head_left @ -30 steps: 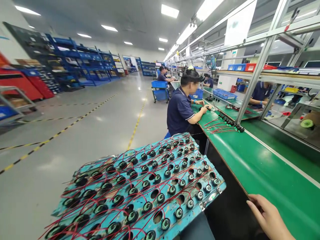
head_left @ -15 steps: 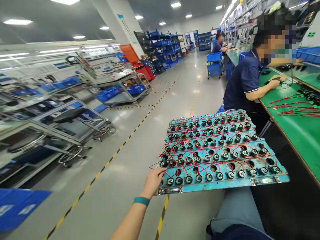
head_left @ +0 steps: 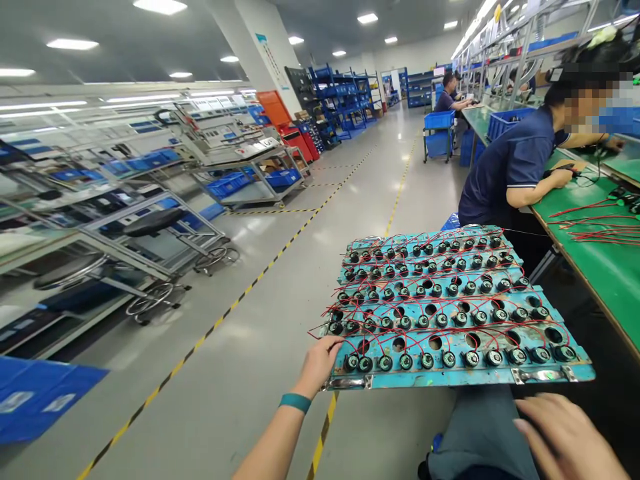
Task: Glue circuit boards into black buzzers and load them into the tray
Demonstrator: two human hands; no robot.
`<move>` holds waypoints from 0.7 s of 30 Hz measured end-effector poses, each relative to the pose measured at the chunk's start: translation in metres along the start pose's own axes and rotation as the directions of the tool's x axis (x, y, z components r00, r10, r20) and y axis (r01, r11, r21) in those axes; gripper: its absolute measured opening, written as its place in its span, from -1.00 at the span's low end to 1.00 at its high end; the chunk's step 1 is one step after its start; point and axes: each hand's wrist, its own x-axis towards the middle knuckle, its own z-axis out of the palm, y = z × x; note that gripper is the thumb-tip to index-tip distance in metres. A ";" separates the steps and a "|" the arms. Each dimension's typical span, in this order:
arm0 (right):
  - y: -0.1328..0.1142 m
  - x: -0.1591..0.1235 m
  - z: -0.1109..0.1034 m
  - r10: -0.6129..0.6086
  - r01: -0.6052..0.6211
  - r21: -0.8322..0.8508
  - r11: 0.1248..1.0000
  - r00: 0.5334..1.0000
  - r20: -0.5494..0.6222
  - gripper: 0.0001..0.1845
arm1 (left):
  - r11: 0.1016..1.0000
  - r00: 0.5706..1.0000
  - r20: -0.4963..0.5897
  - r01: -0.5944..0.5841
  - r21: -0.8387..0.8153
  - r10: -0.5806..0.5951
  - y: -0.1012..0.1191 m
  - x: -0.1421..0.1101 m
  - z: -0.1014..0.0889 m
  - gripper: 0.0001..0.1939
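A turquoise tray (head_left: 425, 379) with metal handles on its near edge carries rows of small round black parts (head_left: 427, 361) with thin red wires (head_left: 380, 333). It sits above my legs; what bears its weight is hidden. My left hand (head_left: 319, 365), with a teal wristband, has its fingers closed at the tray's near left corner. Red wires run by the fingertips, and I cannot tell whether one is pinched. Below the near right handle, my right hand (head_left: 570, 433) is apart from the tray, slightly blurred, with fingers loosely stretched and nothing in them.
A person in a dark blue shirt (head_left: 520, 153) works at a green-topped bench (head_left: 595, 260) on the right, with red-wired parts on it. Another person sits farther off beside blue bins (head_left: 439, 133). Left are stools (head_left: 155, 223), a wheeled cart (head_left: 260, 193) and yellow-black floor tape (head_left: 245, 293).
My right hand has come into view at the lower right. The whole scene, tray included, has shifted slightly right and down. My left hand stays at the tray's corner.
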 end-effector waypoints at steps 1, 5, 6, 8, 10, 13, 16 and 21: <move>-0.025 0.019 0.017 -0.153 0.156 -0.011 0.988 0.979 0.136 -0.68 | 1.000 1.000 -0.006 0.000 -0.010 -0.001 0.000 -0.002 0.000 -0.71; -0.130 0.082 0.102 -0.491 0.505 0.109 0.856 0.729 0.477 -0.41 | 0.998 1.000 -0.030 0.006 -0.056 -0.007 -0.001 -0.009 -0.001 -0.73; -0.150 0.092 0.123 -0.523 0.545 0.124 0.830 0.680 0.514 -0.33 | 0.998 0.999 -0.034 0.007 -0.069 -0.010 -0.002 -0.011 -0.002 -0.74; -0.178 0.107 0.162 -0.557 0.610 0.105 0.785 0.622 0.550 -0.25 | 0.996 0.999 -0.042 0.011 -0.094 -0.015 -0.002 -0.012 -0.002 -0.75; -0.192 0.117 0.194 -0.553 0.655 0.046 0.755 0.597 0.581 -0.24 | 0.993 0.999 -0.045 0.015 -0.121 -0.021 -0.004 -0.012 -0.002 -0.75; -0.198 0.125 0.225 -0.523 0.697 -0.036 0.717 0.571 0.633 -0.24 | 0.986 0.999 -0.037 0.021 -0.166 -0.028 -0.006 -0.011 -0.003 -0.74; -0.202 0.128 0.236 -0.559 0.747 -0.046 0.663 0.535 0.633 -0.25 | 0.975 0.999 -0.005 0.034 -0.218 -0.037 -0.006 -0.007 -0.007 -0.75; -0.208 0.127 0.236 -0.591 0.783 -0.035 0.621 0.498 0.635 -0.30 | 0.938 0.992 0.119 0.081 -0.336 -0.044 0.004 0.007 -0.018 -0.79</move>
